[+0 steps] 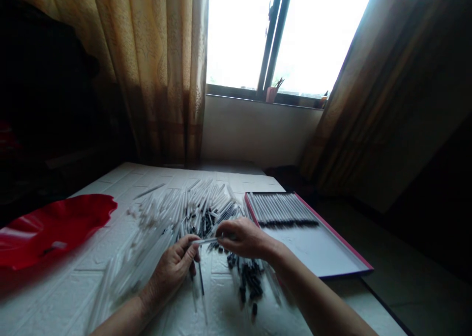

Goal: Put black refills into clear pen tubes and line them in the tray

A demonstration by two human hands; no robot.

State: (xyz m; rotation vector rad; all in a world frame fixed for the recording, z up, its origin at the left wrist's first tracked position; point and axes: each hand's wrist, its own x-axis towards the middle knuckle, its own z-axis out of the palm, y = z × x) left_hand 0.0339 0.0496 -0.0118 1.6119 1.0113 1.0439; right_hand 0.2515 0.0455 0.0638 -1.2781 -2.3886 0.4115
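Between my two hands a slim, whitish clear pen barrel (208, 240) lies nearly level. My left hand (177, 260) pinches its left end with thumb and fingers, and my right hand (241, 238) grips the right end, which its fingers partly hide. A thin stick with a dark section (201, 277), probably a refill, extends below my left fingers; whether they hold it is unclear. Behind the hands spreads a heap of clear pen barrels (177, 206). Small black pen caps (251, 279) lie in a loose pile beneath my right wrist.
To the right, a shallow box lid with a pink rim (344, 238) holds a neat row of pens (282, 206), black ends toward me. A red wavy-edged bowl (55, 223) sits at the left on the white brick-patterned table (92, 262). Curtains and a window stand beyond.
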